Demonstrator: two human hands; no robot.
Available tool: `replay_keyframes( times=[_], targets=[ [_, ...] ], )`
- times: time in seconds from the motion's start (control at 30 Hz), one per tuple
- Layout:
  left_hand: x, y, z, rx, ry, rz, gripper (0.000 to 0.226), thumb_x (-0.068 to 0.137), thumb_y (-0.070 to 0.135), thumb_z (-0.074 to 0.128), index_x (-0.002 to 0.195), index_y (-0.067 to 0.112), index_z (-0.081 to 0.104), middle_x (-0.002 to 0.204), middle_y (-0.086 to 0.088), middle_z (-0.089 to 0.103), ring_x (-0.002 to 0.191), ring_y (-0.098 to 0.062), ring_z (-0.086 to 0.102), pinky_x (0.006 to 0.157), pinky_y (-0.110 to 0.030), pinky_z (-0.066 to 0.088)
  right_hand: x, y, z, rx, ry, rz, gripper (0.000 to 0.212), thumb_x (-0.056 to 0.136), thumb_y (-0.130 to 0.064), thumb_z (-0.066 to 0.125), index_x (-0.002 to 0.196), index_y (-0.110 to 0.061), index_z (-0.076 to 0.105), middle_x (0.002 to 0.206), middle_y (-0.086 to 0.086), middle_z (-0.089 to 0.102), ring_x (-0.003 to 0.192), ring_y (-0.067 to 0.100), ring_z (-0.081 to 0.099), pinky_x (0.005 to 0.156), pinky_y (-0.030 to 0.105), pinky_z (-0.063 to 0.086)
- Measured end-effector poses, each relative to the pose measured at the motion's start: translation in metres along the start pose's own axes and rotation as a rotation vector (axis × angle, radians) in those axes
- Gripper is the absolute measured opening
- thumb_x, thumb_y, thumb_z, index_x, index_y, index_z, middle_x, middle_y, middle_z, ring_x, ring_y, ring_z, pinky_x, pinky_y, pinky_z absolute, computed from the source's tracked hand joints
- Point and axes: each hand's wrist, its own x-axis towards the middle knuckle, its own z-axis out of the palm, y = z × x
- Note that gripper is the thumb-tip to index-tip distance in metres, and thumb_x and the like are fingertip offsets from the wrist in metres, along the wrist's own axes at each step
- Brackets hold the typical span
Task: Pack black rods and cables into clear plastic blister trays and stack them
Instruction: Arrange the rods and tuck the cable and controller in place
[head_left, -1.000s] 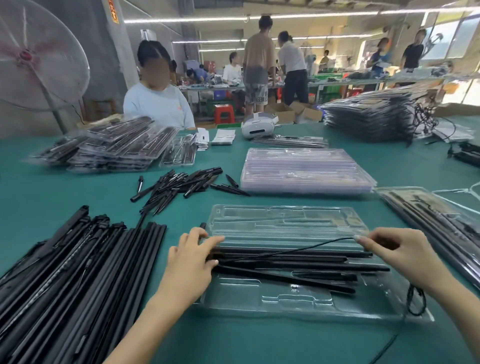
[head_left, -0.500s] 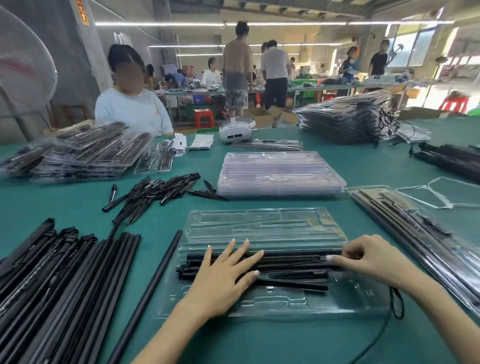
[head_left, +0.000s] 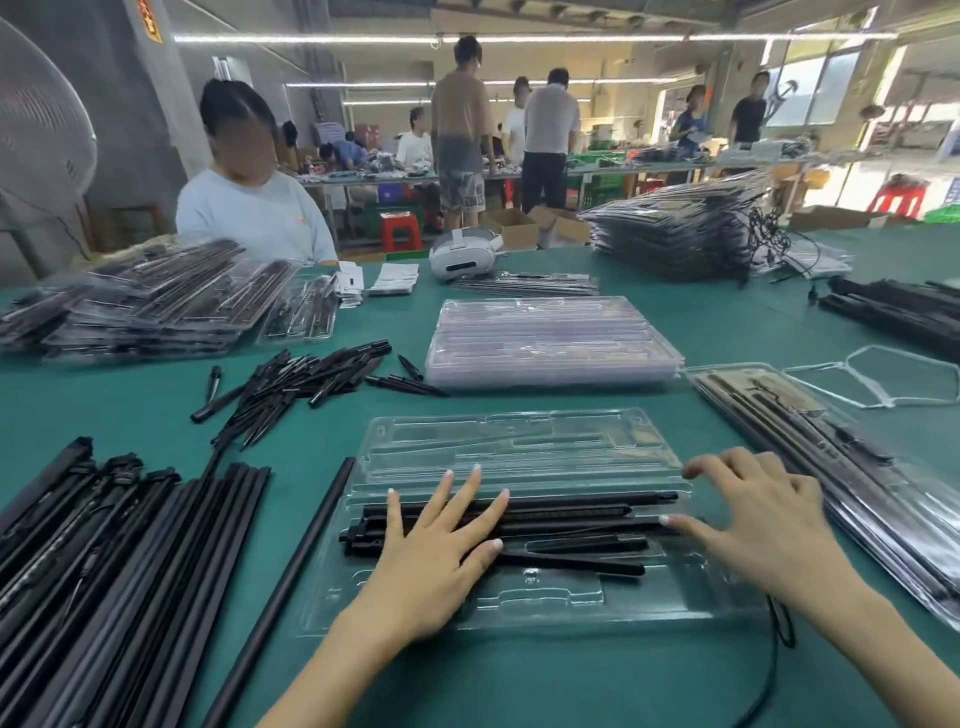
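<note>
your left hand (head_left: 431, 551) lies flat, fingers straight, pressing the black rods (head_left: 561, 512) into the near half of the open blister tray (head_left: 519, 441). right hand (head_left: 763, 525) hovers over the rod ends, fingers loosely bent, grasping nothing. risk imo: rods not seated, so lid won't close; the cable (head_left: 774, 654) trails off the tray's right edge & could snag. no readable labels; wall sign (head_left: 148, 21) too blurred.
</note>
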Motion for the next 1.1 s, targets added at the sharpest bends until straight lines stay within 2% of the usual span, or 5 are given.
replay_keyframes(
  times=[0.13,0.23,0.37,0.8,1.1],
  targets=[
    [-0.029,0.050,-0.011,-0.154,0.132,0.065,0.051,0.094,0.063,0.014,0.143,0.053,0.018,0.148,0.024,0.017,0.139,0.001,0.010,0.116,-0.031,0.011,-0.009,0.016,0.000,0.436,-0.025,-0.050,0.039,0.077,-0.054,0.067,0.111,-0.040,0.055,0.112,-0.011,0.052,0.113,0.014,0.045,0.093,0.039,0.039],
    [-0.059,0.093,-0.002,-0.045,0.047,0.165,0.046,0.084,0.073,0.034,0.092,0.035,0.060,0.091,0.017,0.053,0.088,0.001,0.050,0.074,-0.015,0.039,-0.014,0.021,0.004,0.615,0.053,-0.112,0.029,0.076,-0.034,0.076,0.100,-0.038,0.061,0.105,-0.011,0.060,0.104,0.013,0.055,0.092,0.037,0.043],
    [-0.082,0.108,0.026,0.250,0.124,0.184,0.045,0.079,0.017,0.030,0.037,0.023,0.044,0.040,0.010,0.035,0.035,-0.009,0.032,0.047,-0.023,0.009,-0.012,0.027,0.011,0.727,0.194,-0.173,0.023,0.083,-0.009,0.071,0.097,-0.027,0.066,0.100,-0.009,0.063,0.099,0.012,0.059,0.087,0.021,0.040],
    [-0.077,0.062,-0.034,-0.811,-0.403,-0.006,0.025,0.088,0.047,0.060,0.098,0.036,0.040,0.060,0.011,0.054,0.053,-0.003,0.045,0.060,-0.012,0.038,-0.040,0.070,0.021,0.564,0.156,-0.616,0.048,0.075,0.010,0.047,0.092,-0.026,0.073,0.108,-0.012,0.068,0.102,0.012,0.054,0.089,0.024,0.043],
    [-0.101,-0.007,-0.146,-0.254,-0.057,0.061,0.043,0.065,0.085,0.047,0.086,0.049,0.062,0.045,0.011,0.051,0.039,0.000,0.042,0.044,-0.008,0.032,-0.040,0.068,0.025,0.576,0.149,-0.615,0.042,0.100,-0.040,0.032,0.094,-0.031,0.072,0.108,-0.016,0.066,0.102,0.009,0.053,0.088,0.023,0.042]
  ],
)
